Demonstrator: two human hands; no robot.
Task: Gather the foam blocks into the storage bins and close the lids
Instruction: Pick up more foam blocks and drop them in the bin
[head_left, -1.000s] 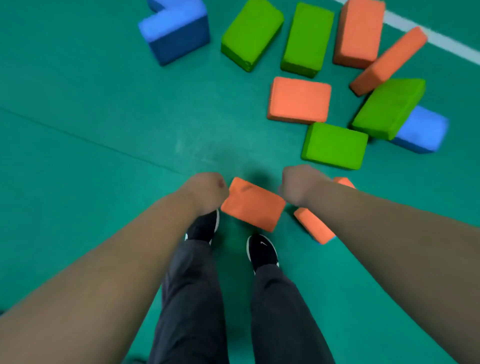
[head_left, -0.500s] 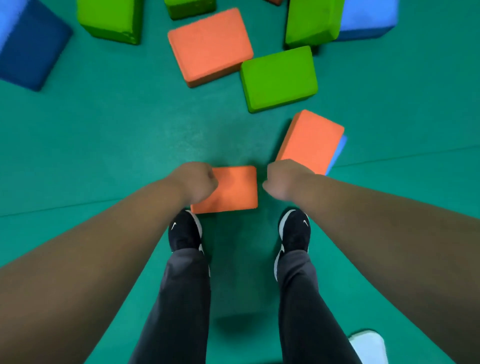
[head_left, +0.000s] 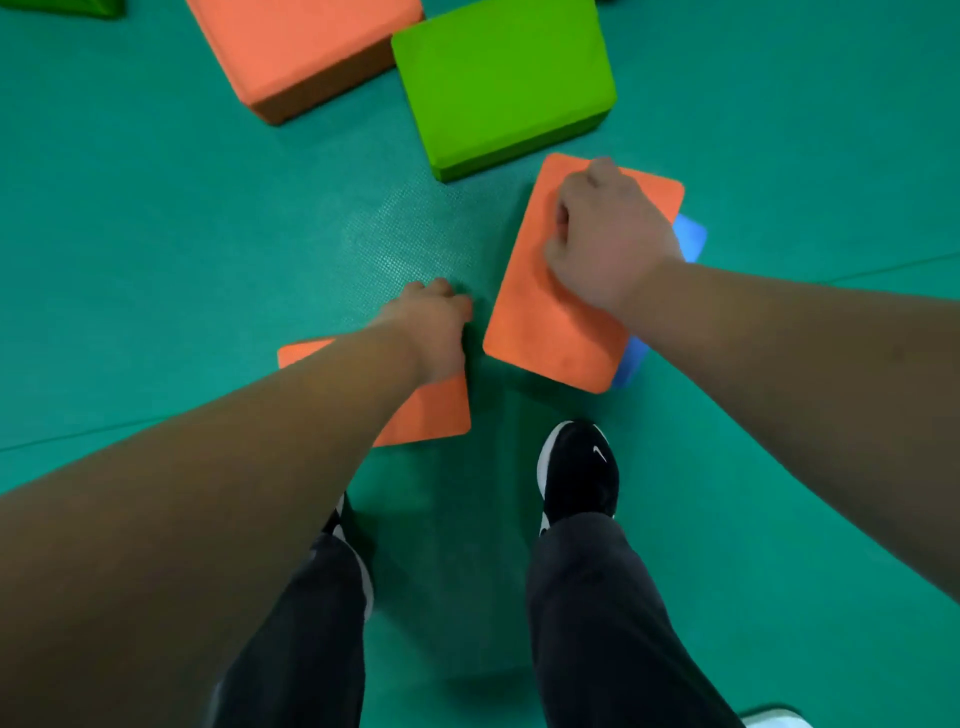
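1. Hands apart, each clamped on its own block. I see the left hand curled round the far right corner of the near orange block. The right hand is curled on the second orange block, with its fingers at the far edge.
2. From my feed, that second block lies over a blue block, which peeks out along its right side.
3. Everything sits on a teal-green floor with a fine woven texture and thin seam lines. Black shoes stand just below the blocks.
4. The blocks are matte foam slabs with rounded corners.
5. I count three orange blocks, including the far orange block. I count two green ones, the green block and a green sliver at the top edge, plus one blue.
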